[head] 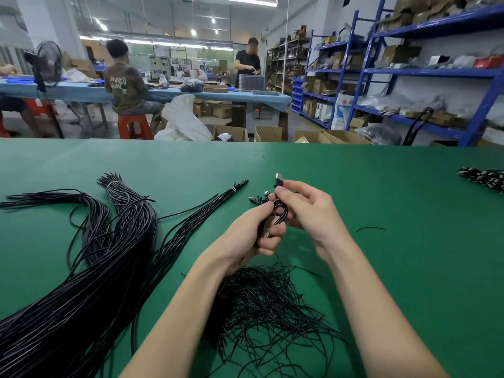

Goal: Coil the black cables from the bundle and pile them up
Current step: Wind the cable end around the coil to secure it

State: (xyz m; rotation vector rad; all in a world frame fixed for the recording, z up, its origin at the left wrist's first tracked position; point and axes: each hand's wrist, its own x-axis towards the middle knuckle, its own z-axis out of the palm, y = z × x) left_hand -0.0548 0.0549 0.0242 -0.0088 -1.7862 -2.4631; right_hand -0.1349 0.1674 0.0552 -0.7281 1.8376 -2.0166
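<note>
While both forearms reach out over the green table (381,186), this is how things lie.

Left hand: the left hand (256,230) has its fingers curled round a small coil of black cable (281,214), gripping the loops from the side.

Right hand: the right hand (308,205) pinches the same cable near its top, thumb and fingers closed just under the plug.

Plug: a USB connector (278,179) sticks up above the right fingers, metal end uppermost.

Coil position: held above the table, between the two hands, about mid-table.

Cable bundles: long black cable bundles (109,255) sprawl across the left side of the table, two of them tied near their far ends with pale bands.

Loose ties: a tangle of thin black wire ties (267,304) lies on the cloth under and between the forearms.

Stray piece: one short black strand (371,228) lies alone to the right of the hands.

Far right edge: a heap of dark coiled cables (485,178) sits well apart from the hands.

Room behind: a seated person (126,83) on an orange stool (135,126) at a blue bench, another person (248,64) standing, blue shelving (409,72) with boxes.
</note>
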